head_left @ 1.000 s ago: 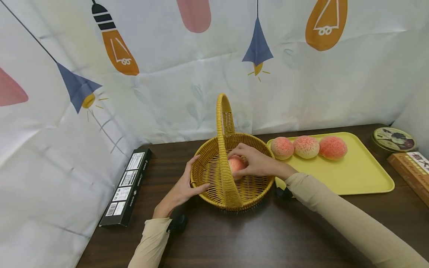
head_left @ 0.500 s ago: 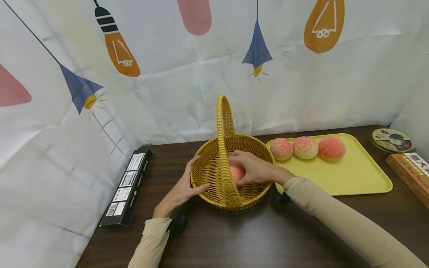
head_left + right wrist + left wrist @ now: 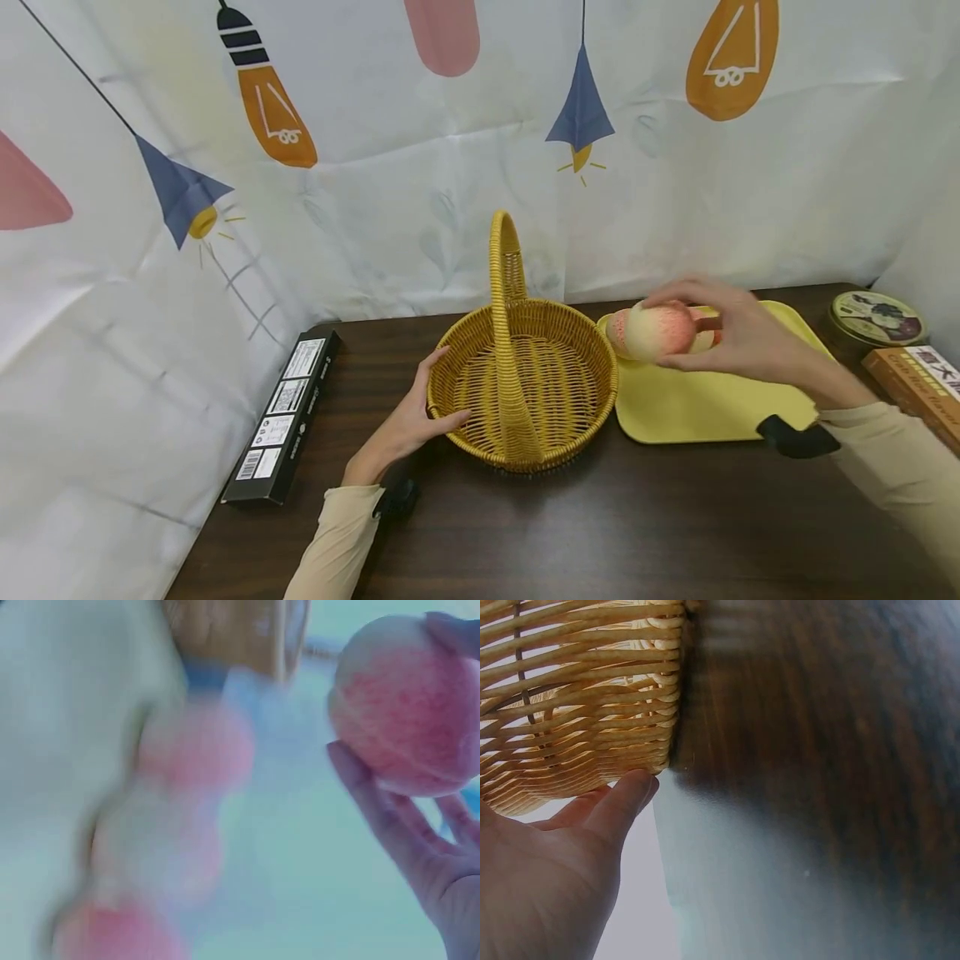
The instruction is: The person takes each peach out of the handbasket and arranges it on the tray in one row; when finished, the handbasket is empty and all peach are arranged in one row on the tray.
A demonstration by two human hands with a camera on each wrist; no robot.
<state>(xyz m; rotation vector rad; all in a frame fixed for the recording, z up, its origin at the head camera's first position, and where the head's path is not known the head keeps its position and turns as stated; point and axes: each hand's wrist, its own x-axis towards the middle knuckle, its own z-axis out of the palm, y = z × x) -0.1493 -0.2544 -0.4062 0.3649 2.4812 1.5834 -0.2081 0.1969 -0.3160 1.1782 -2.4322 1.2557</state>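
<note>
In the head view my right hand holds a pink and cream peach between thumb and fingers, over the yellow tray. The right wrist view shows the held peach up close. Three more peaches lie in a row on the tray, blurred there, such as the middle peach; in the head view they are partly hidden behind the held one. My left hand holds the near left rim of the golden wicker basket, thumb over the edge. Nothing lies inside the basket.
On the left of the dark wooden table lies a long black box with white labels. A round tin and a brown box sit right of the tray. A patterned curtain hangs behind.
My right hand has lifted the peach out of the basket and carried it right, over the tray. The left hand and basket have stayed in place.
</note>
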